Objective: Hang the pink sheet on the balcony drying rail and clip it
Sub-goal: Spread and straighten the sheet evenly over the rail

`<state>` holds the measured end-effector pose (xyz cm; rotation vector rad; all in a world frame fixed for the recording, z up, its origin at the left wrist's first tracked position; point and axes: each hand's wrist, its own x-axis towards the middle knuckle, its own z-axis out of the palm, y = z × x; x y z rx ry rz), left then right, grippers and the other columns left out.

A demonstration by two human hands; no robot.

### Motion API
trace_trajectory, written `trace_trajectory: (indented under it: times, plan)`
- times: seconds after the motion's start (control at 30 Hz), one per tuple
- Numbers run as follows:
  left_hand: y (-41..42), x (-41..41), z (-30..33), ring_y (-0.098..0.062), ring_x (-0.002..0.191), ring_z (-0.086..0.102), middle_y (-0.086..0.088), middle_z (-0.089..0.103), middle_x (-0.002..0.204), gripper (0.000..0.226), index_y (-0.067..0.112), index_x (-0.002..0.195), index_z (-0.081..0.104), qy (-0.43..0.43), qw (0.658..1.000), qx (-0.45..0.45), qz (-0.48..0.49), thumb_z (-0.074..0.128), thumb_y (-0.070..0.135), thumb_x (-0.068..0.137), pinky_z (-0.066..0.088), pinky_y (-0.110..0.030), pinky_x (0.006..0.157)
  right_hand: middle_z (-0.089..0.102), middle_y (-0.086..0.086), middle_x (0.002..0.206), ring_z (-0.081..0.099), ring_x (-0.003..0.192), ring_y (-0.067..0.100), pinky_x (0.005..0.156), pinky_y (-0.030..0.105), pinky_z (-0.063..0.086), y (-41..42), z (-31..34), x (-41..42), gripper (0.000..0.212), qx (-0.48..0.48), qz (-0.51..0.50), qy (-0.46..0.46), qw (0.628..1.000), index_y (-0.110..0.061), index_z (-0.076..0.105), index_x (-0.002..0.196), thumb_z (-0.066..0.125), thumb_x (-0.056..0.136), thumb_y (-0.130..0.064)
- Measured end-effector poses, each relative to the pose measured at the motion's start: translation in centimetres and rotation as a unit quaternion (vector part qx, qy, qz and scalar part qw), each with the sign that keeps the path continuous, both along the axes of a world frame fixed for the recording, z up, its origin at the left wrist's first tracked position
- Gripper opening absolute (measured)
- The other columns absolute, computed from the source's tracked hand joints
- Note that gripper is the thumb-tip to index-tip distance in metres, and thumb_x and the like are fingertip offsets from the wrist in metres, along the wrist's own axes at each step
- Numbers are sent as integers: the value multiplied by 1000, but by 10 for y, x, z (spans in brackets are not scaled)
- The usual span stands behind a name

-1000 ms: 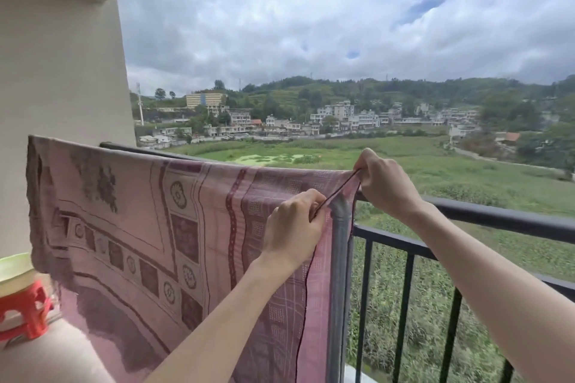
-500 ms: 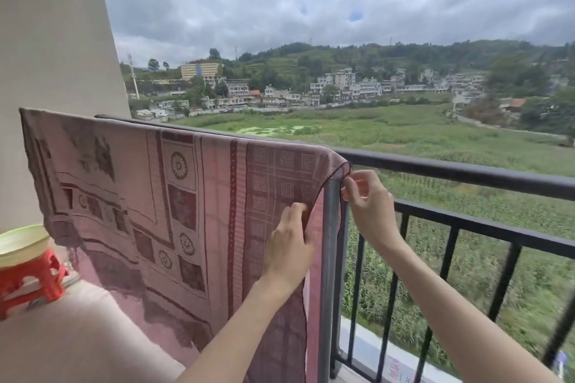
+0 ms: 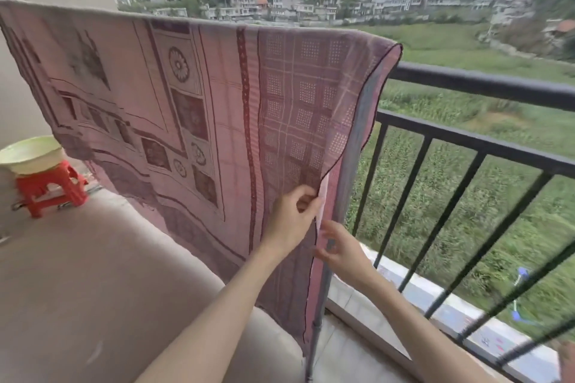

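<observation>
Both hands are down low on the sheet (image 3: 193,109): left hand (image 3: 291,218) pinches its dark-trimmed side edge, right hand (image 3: 340,250) sits just at 4 o'clock of it with loosely spread fingers beside the edge, can't tell if it's actually touching. Sheet is draped over the rail (image 3: 485,87), hanging on the balcony side, covering the left stretch. Over at 9 o'clock there's a red stool (image 3: 49,188) with a pale green basin (image 3: 29,155) on top.
</observation>
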<state>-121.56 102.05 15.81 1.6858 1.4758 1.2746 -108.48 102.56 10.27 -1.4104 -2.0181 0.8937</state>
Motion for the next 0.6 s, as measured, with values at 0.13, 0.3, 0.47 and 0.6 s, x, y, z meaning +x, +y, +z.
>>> trace_trajectory:
  times: [0.13, 0.3, 0.47, 0.6]
  plan:
    - [-2, -32, -13, 6, 72, 55, 9, 63, 78, 7, 18, 83, 63, 0, 999, -31, -18, 59, 21, 88, 42, -7, 68, 63, 3, 99, 57, 94, 19, 77, 27, 45, 7, -29, -46, 17, -18, -23, -24, 999, -12, 59, 102, 60, 86, -19]
    - [-5, -100, -73, 11, 85, 55, 23, 62, 90, 16, 36, 85, 59, -24, 994, -103, -25, 59, 20, 89, 40, -4, 76, 39, -2, 52, 35, 53, 17, 49, 29, 25, 13, -78, -107, 39, -84, -119, 13, 989, -13, 40, 58, 47, 95, -22]
    - [-13, -186, -163, -9, 90, 60, 15, 63, 94, 19, 28, 89, 61, -47, 977, -206, 31, 57, 9, 89, 41, -9, 78, 50, 7, 59, 46, 62, 24, 55, 32, 28, 10, -138, -166, 34, -146, -210, 53, 965, -2, 50, 69, 50, 94, -24]
    - [-13, -238, -229, -18, 90, 61, 5, 65, 100, 11, 18, 95, 64, -58, 951, -300, 41, 55, 14, 91, 44, -19, 71, 47, 7, 64, 39, 66, 22, 55, 35, 27, 1, -182, -194, 31, -183, -290, 87, 935, -1, 45, 68, 48, 93, -19]
